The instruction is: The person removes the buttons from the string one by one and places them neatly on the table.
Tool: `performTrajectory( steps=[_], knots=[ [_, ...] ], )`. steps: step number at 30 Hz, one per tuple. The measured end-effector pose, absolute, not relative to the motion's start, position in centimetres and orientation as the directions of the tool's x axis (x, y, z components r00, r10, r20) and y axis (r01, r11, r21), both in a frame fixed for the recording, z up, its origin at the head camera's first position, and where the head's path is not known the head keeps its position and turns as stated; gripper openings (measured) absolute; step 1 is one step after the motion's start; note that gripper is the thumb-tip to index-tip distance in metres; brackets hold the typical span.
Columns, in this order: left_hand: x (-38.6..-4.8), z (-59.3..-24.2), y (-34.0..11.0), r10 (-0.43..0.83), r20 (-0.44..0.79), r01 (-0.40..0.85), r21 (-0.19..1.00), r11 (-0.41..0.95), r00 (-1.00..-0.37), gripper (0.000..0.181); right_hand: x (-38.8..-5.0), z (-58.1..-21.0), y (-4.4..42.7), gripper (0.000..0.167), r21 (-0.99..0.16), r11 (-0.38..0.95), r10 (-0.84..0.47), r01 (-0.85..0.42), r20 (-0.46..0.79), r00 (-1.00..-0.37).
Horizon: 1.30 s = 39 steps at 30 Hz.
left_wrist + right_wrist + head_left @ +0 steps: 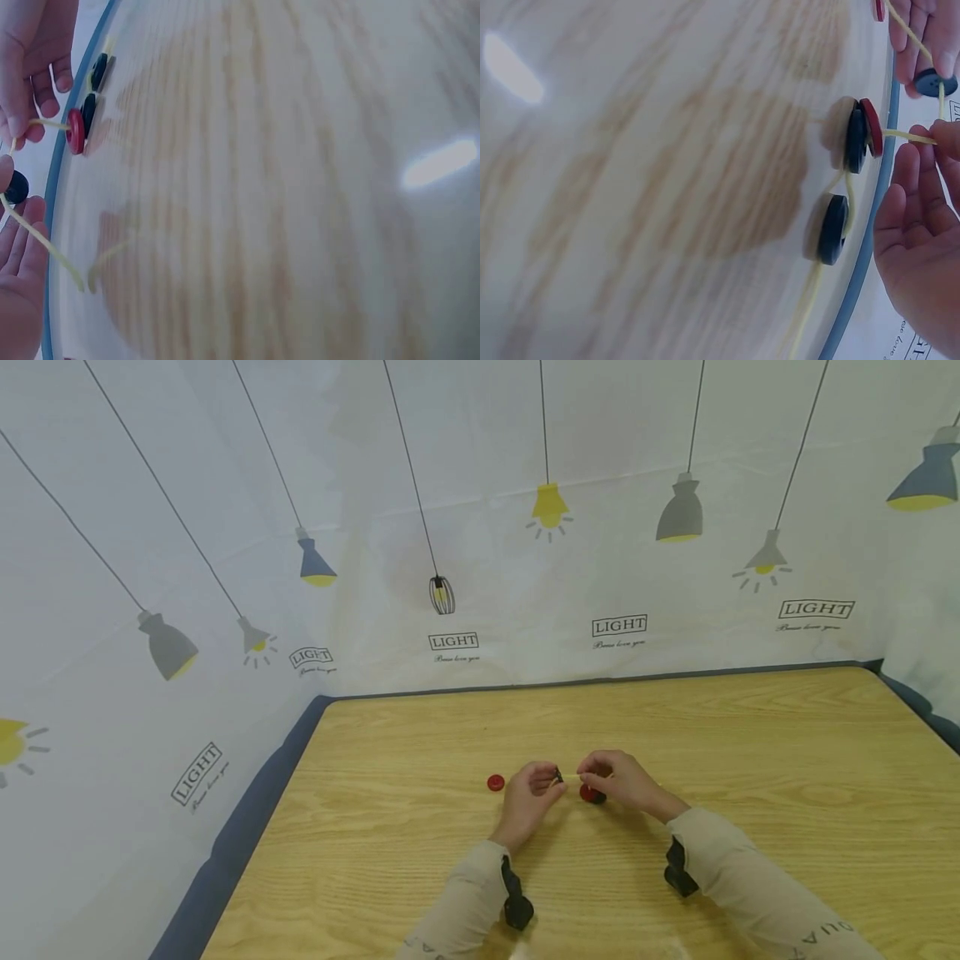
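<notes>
Between thumb and fingers, the left hand (529,800) pinches a black button (934,83) with a yellow string (909,31) running through it. The right hand (628,783) pinches the same string a short way to the right, shown closer in the right wrist view (922,225). From the right fingertips the string leads to a red button (871,127) lying against a black button (856,136) on the table. Another black button (832,229) is on the string beside them. In the left wrist view, a loose string end (64,262) hangs below the left fingers.
A separate red button (496,782) lies on the wooden table (390,860), left of the left hand. The table's far edge meets a white cloth (510,552) printed with lamps. Black wrist cameras (517,906) hang under both sleeves.
</notes>
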<state>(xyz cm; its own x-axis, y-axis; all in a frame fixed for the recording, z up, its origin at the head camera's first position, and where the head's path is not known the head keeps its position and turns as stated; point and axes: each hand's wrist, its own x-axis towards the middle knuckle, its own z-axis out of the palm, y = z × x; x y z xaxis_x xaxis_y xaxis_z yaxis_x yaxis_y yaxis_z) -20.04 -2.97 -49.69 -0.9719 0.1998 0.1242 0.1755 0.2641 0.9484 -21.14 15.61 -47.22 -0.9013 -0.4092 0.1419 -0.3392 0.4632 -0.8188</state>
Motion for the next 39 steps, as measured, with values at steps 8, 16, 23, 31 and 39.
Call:
performTrajectory(
  steps=[8,16,23,31,39],
  knots=[
    [-20.1,-49.0,-4.3,0.196,0.117,0.172,0.941,0.293,-0.974,0.029,-21.2,-47.5,15.7,0.01,-0.822,0.471,-0.4,-0.322,0.127,-0.908],
    [-20.3,-48.9,-5.7,0.224,0.123,0.189,0.934,0.304,-0.967,0.029,-21.1,-47.4,15.9,0.01,-0.812,0.486,-0.394,-0.325,0.128,-0.91],
    [-20.7,-48.8,-7.4,0.224,0.137,0.204,0.928,0.312,-0.965,0.029,-20.9,-47.3,15.9,0.008,-0.802,0.496,-0.388,-0.331,0.137,-0.912],
    [-20.7,-47.9,-8.9,0.215,0.122,0.194,0.914,0.355,-0.969,0.031,-20.7,-47.2,16.0,0.008,-0.797,0.503,-0.387,-0.333,0.137,-0.912],
    [-19.5,-45.7,-9.9,0.201,0.147,0.207,0.924,0.322,-0.969,0.028,-20.8,-47.4,16.1,0.007,-0.799,0.494,-0.404,-0.343,0.139,-0.904]
  ],
)
